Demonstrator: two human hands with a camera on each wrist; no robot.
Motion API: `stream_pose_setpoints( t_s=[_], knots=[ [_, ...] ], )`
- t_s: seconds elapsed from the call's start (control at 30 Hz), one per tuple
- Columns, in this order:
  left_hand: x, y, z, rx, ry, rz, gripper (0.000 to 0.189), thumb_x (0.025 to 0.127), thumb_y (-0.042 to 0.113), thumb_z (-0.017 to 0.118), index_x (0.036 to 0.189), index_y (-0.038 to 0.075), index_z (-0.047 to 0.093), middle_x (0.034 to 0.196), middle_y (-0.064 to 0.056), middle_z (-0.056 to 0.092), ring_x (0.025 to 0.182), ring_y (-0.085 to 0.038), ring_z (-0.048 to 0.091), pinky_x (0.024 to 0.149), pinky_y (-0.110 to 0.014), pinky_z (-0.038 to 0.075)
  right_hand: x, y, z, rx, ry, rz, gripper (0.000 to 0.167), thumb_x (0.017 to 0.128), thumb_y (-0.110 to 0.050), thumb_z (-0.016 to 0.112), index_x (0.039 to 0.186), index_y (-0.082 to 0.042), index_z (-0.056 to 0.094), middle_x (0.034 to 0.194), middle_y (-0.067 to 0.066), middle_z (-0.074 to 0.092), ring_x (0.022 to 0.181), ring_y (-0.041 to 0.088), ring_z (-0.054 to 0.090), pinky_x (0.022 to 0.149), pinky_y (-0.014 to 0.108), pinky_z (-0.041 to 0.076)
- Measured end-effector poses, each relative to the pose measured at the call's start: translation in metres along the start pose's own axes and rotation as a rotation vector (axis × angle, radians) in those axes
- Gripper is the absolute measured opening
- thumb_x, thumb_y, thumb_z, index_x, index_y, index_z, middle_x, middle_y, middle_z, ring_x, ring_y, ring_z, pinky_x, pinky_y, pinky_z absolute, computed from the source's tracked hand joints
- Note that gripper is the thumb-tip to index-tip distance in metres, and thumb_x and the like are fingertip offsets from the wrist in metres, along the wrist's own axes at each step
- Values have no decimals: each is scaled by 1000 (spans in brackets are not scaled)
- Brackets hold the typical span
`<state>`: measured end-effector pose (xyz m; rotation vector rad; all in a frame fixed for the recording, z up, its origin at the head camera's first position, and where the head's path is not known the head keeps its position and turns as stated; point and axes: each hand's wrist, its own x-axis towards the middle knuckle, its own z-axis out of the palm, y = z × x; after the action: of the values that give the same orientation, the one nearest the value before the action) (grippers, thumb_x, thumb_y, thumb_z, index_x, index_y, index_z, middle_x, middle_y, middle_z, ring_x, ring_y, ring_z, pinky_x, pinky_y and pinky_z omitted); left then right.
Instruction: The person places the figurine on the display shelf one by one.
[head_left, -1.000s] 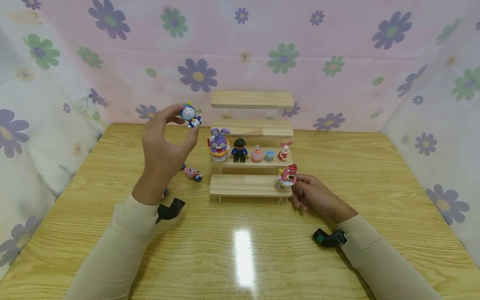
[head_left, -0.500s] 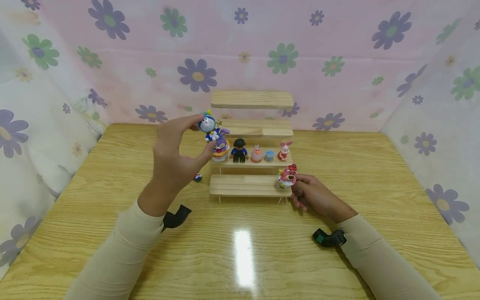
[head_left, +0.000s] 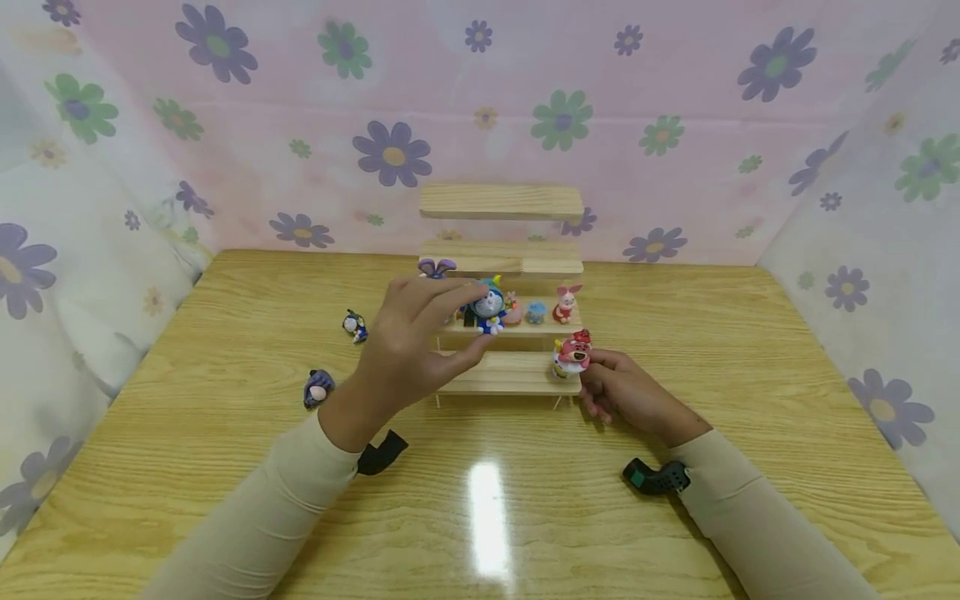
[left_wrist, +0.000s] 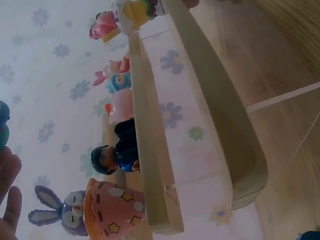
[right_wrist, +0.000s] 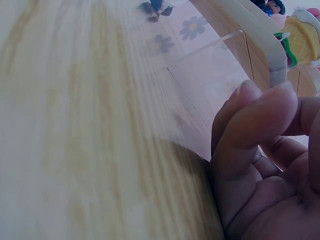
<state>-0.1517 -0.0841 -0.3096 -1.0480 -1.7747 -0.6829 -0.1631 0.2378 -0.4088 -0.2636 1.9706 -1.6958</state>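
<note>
My left hand (head_left: pixel 416 342) pinches a small Doraemon figurine (head_left: pixel 489 308) between thumb and fingers, in front of the tier that holds the other toys. Only a blue-green edge of the figurine (left_wrist: pixel 4 122) shows in the left wrist view. My right hand (head_left: pixel 630 390) is at the right end of the lowest tier of a wooden display stand (head_left: pixel 510 367), right beside a pink bear figurine (head_left: pixel 573 354). Curled fingers (right_wrist: pixel 250 125) show in the right wrist view; whether they grip the stand is hidden.
A rabbit figurine (left_wrist: pixel 75 210), a dark-haired toy person (left_wrist: pixel 112 159), a pink duck-like toy (left_wrist: pixel 120 106), a small blue toy (head_left: pixel 536 312) and a piglet figurine (head_left: pixel 566 305) share one tier. Two figurines lie on the table at left, one dark (head_left: pixel 318 388), one blue-and-white (head_left: pixel 356 327).
My left hand has carried the Doraemon figurine right and down, past the rabbit to the front of the stand's middle. My right hand has stayed beside the bear.
</note>
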Motion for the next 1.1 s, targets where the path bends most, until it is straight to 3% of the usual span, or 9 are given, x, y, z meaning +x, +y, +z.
stream_pose_setpoints(
  t_s=[0.23, 0.67, 1.1],
  knots=[
    [-4, 3, 12, 24, -76, 57, 50, 76, 23, 87, 119, 5, 68, 108, -12, 70, 92, -25, 65, 79, -39, 52, -1, -1, 2, 12, -9, -3, 22, 107, -15, 37, 100, -3, 54, 79, 5, 56, 57, 12, 53, 44, 24, 44],
    [-12, 1, 31, 22, -196, 132, 47, 80, 29, 85, 119, 10, 69, 111, -7, 70, 89, -21, 66, 77, -35, 55, 0, -2, 3, 27, 11, 21, 23, 106, -14, 36, 107, -2, 56, 79, 5, 57, 56, 11, 53, 43, 22, 44],
    [-21, 1, 41, 47, -315, 125, 48, 77, 34, 87, 118, 13, 71, 114, -7, 73, 94, -20, 71, 80, -35, 59, 0, 0, 2, 18, 14, 6, 22, 106, -13, 37, 102, -3, 56, 78, 5, 57, 56, 12, 53, 44, 24, 44]
  ],
)
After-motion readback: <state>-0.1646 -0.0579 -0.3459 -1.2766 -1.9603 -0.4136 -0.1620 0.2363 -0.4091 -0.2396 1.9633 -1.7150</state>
